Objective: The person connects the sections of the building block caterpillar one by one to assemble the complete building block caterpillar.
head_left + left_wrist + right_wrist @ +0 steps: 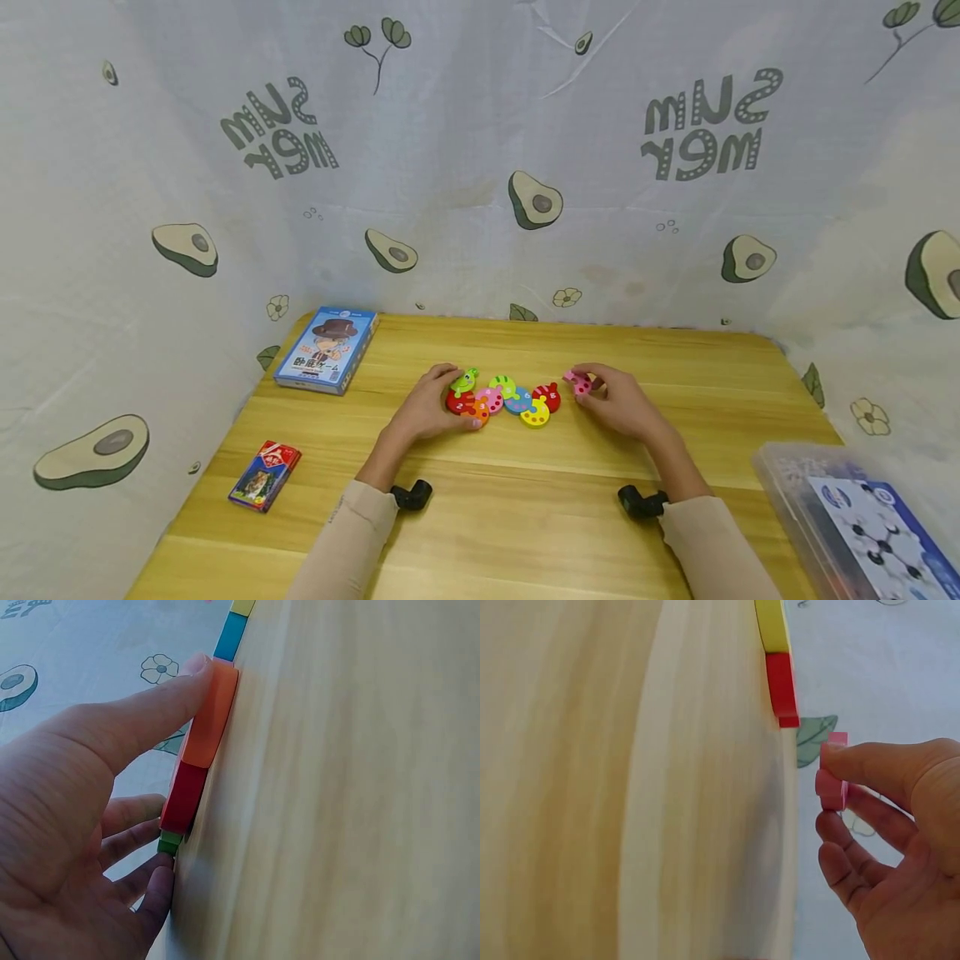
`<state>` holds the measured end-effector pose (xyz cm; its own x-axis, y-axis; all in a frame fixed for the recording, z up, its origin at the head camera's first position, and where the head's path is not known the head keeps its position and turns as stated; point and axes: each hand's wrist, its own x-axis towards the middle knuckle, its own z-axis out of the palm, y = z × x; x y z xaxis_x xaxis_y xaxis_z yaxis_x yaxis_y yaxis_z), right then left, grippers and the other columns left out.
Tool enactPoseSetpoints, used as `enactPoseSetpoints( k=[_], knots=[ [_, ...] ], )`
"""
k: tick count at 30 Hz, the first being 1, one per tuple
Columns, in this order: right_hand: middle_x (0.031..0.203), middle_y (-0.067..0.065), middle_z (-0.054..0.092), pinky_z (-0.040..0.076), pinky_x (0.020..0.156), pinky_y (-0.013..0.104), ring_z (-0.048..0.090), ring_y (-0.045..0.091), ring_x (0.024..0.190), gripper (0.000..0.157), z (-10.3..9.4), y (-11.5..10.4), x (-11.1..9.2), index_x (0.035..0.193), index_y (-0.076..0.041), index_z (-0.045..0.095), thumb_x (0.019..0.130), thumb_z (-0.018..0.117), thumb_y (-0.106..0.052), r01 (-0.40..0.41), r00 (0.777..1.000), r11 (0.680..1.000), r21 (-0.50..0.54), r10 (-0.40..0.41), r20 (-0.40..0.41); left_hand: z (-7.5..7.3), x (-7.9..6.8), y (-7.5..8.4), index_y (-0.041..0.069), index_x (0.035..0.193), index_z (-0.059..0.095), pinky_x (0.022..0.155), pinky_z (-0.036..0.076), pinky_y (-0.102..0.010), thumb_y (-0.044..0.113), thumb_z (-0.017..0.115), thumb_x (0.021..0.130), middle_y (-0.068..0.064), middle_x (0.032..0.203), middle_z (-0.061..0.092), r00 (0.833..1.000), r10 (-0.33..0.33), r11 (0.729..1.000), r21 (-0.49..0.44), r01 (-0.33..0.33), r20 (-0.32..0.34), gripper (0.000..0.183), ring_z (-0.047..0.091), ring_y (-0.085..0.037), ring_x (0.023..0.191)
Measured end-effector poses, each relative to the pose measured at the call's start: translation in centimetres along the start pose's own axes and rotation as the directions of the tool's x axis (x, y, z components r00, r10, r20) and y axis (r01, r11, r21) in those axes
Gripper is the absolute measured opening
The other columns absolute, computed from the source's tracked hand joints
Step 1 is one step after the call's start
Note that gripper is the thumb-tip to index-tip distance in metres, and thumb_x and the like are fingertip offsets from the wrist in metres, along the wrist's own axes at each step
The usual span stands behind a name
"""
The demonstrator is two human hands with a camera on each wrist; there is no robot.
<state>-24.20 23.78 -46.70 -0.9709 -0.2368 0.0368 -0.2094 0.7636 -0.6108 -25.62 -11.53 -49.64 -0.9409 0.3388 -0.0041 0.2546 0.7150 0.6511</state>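
Note:
A chain of colourful numbered caterpillar puzzle pieces [519,400] lies on the wooden table in the head view, a green head [466,381] at its left end. Around that end is my left hand [426,407]. In the left wrist view its thumb presses the edge of the orange piece [212,716], while the fingers reach to the red piece [185,796] and green head. My right hand [621,404] pinches a pink puzzle piece [831,793] between thumb and fingers, raised off the table. This piece is apart from the red piece [782,686] at the chain's right end.
A blue card-game box [327,350] lies at the table's back left, and a small red-and-blue card pack [265,476] nearer on that side. At the front right sits a clear plastic case [787,492] with a molecule picture. Patterned cloth [465,183] hangs behind the table.

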Motion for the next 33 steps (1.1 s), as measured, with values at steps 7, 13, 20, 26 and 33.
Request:
enactPoseSetpoints(
  k=[7, 13, 20, 26, 33],
  knots=[
    [0.131, 0.016, 0.065, 0.056, 0.094, 0.050, 0.061, 0.032, 0.108, 0.043, 1.2, -0.3, 1.2, 0.141, -0.009, 0.061, 0.098, 0.068, -0.014, 0.018, 0.999, 1.000, 0.005, -0.018, 0.041, 0.1, -0.2, 0.2, 0.014, 0.156, 0.047, 0.118, 0.040, -0.054, 0.053, 0.090, 0.073, -0.006, 0.162, 0.039, 1.000, -0.010, 1.000, -0.007, 0.010, 0.001, 0.101, 0.036, -0.032, 0.151],
    [0.135, 0.019, 0.064, 0.055, 0.096, 0.051, 0.061, 0.031, 0.105, 0.043, 1.5, -0.8, 1.9, 0.141, -0.007, 0.061, 0.099, 0.068, -0.011, 0.044, 0.997, 0.999, -0.011, -0.043, 0.060, 0.1, -0.1, 0.1, 0.016, 0.156, 0.046, 0.119, 0.039, -0.053, 0.054, 0.089, 0.073, -0.003, 0.162, 0.038, 1.000, -0.016, 1.000, 0.011, 0.016, 0.003, 0.100, 0.036, -0.030, 0.151],
    [0.143, 0.021, 0.059, 0.052, 0.104, 0.057, 0.060, 0.037, 0.117, 0.043, 1.7, -1.0, 2.5, 0.142, -0.005, 0.060, 0.100, 0.064, -0.008, 0.053, 0.994, 0.998, -0.035, -0.049, 0.097, 0.1, 0.1, -0.1, 0.017, 0.156, 0.046, 0.119, 0.040, -0.052, 0.055, 0.089, 0.073, -0.003, 0.162, 0.038, 1.000, -0.010, 1.000, 0.023, 0.009, 0.003, 0.101, 0.036, -0.030, 0.151],
    [0.146, 0.022, 0.057, 0.049, 0.107, 0.059, 0.057, 0.041, 0.125, 0.044, 1.7, -1.4, 3.0, 0.142, -0.005, 0.061, 0.098, 0.063, -0.004, 0.043, 0.993, 0.998, -0.053, -0.036, 0.115, 0.0, 0.1, 0.0, 0.016, 0.156, 0.047, 0.119, 0.039, -0.052, 0.053, 0.089, 0.074, -0.003, 0.162, 0.038, 1.000, -0.014, 1.000, 0.018, 0.014, -0.001, 0.099, 0.036, -0.030, 0.150],
    [0.145, 0.021, 0.058, 0.046, 0.110, 0.060, 0.055, 0.042, 0.127, 0.043, 1.9, -1.7, 3.1, 0.139, -0.004, 0.063, 0.097, 0.060, 0.002, 0.054, 0.988, 0.996, -0.071, -0.043, 0.146, 0.0, 0.2, -0.2, 0.017, 0.156, 0.046, 0.119, 0.040, -0.053, 0.055, 0.089, 0.074, -0.003, 0.162, 0.038, 1.000, -0.007, 1.000, 0.020, 0.007, 0.003, 0.101, 0.036, -0.030, 0.151]
  ],
)
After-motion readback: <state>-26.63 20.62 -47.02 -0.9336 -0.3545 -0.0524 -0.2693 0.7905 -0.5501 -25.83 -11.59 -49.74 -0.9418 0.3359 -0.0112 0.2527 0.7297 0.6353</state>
